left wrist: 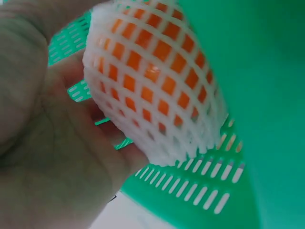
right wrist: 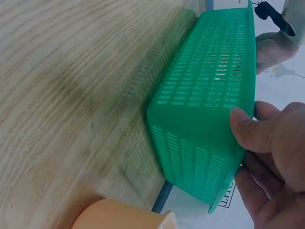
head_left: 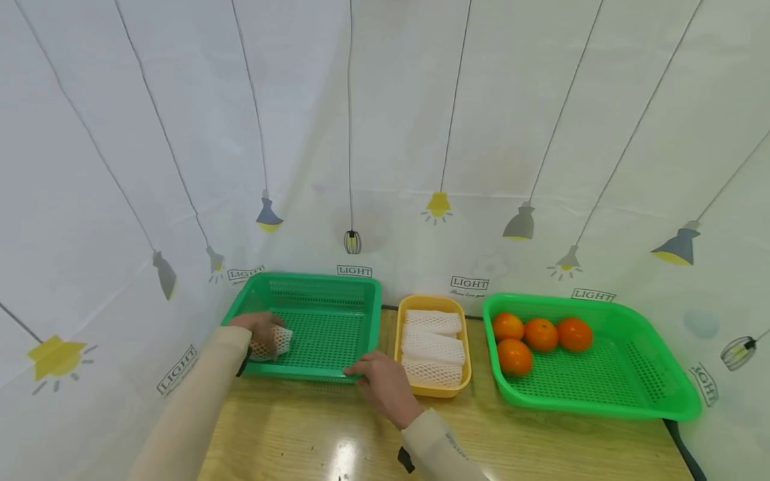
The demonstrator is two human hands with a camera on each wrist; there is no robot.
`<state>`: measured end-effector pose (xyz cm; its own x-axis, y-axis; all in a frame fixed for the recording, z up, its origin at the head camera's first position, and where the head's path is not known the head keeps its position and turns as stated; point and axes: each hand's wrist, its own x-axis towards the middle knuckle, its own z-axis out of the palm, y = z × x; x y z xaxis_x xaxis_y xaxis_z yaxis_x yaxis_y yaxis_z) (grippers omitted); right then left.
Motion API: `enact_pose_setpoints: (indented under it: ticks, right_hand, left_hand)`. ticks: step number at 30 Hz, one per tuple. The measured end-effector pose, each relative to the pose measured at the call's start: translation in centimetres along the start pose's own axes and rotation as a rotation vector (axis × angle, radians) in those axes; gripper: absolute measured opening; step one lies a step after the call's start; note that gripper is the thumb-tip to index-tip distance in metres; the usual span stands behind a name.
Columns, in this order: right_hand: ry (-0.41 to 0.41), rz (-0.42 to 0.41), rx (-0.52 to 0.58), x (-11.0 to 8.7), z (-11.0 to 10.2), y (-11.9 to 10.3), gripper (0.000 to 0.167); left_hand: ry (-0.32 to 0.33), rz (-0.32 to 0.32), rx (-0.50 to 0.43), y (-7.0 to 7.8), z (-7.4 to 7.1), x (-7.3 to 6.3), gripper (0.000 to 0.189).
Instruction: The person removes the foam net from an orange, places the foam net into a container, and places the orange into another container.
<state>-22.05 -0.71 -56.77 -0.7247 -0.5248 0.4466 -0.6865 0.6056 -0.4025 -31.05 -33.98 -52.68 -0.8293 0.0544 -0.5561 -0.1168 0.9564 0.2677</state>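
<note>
An orange in a white foam net sleeve point(left wrist: 157, 81) sits in the near left corner of the dark green basket point(head_left: 325, 379). Fingers of my left hand point(head_left: 265, 332) curl around its far side, with the palm facing it in the left wrist view. My right hand point(head_left: 385, 384) pinches the basket's near right corner; the right wrist view shows the thumb on the outer wall and other fingers at the rim. Just right of that hand stands a yellow tray point(head_left: 398, 321) with several white foam net sleeves point(head_left: 433, 347).
On the right, a bright green basket point(head_left: 607, 397) holds several bare oranges point(head_left: 541, 334) at its left end. All containers stand on a wooden table point(head_left: 289, 434). A white curtain point(head_left: 397, 133) printed with lamps hangs behind and around the sides.
</note>
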Motion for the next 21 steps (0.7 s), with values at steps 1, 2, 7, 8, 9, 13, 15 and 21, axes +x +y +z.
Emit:
enact_pose_setpoints:
  ticks: [1,2,7,8,9,13,15,21]
  right_hand:
    - [-0.003,0.009,0.002,0.0,0.1,-0.1,0.04]
    - [-0.006,0.018,0.002,0.1,0.1,-0.1,0.04]
    - [-0.015,0.05,-0.013,0.1,0.3,-0.4,0.041]
    - [-0.016,0.055,-0.014,0.1,0.3,-0.4,0.041]
    - [-0.018,0.061,-0.016,0.1,0.3,-0.4,0.042]
    - [-0.025,0.079,-0.016,0.2,0.3,-0.4,0.043]
    - [-0.028,0.085,-0.02,0.2,0.3,-0.4,0.042]
    - [-0.017,0.094,-0.022,0.2,0.4,-0.5,0.04]
  left_hand:
    - [0.006,-0.006,0.01,0.0,0.1,0.0,0.077]
    - [0.012,-0.011,0.014,0.0,0.1,0.0,0.075]
    - [0.036,-0.023,-0.016,0.0,0.2,-0.2,0.072]
    - [0.04,-0.018,-0.023,0.0,0.1,-0.2,0.071]
    - [0.045,-0.014,-0.025,0.0,0.1,-0.2,0.07]
    - [0.062,0.009,-0.037,0.0,0.1,-0.1,0.068]
    - [0.07,0.03,-0.031,0.1,0.1,-0.2,0.067]
    - [0.093,0.126,-0.01,1.3,-0.3,-0.6,0.068]
